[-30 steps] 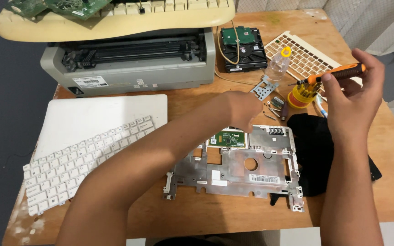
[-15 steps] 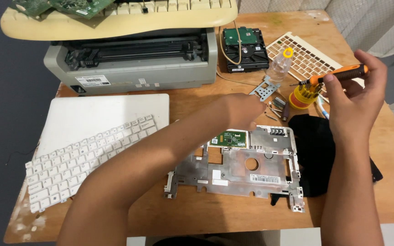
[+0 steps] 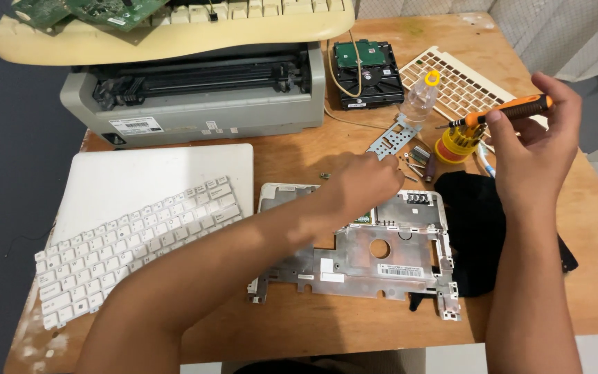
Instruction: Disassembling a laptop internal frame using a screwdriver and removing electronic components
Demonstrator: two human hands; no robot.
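Two fingers and thumb of the right hand [image 3: 531, 149] pinch the thin, light orange screwdriver [image 3: 510, 111] mid-handle; it should feel stiff. Left hand [image 3: 365, 183] is curled, grip hidden.

an orange-handled screwdriver [image 3: 503, 112] with a black grip section sits raised above the wooden desk, held nearly level, its tip pointing left over a round yellow bit holder. below, a bare silver metal laptop frame [image 3: 372, 256] edged in white plastic lies flat near the desk's front edge, a round hole at its centre, a small green circuit board showing at its upper edge.
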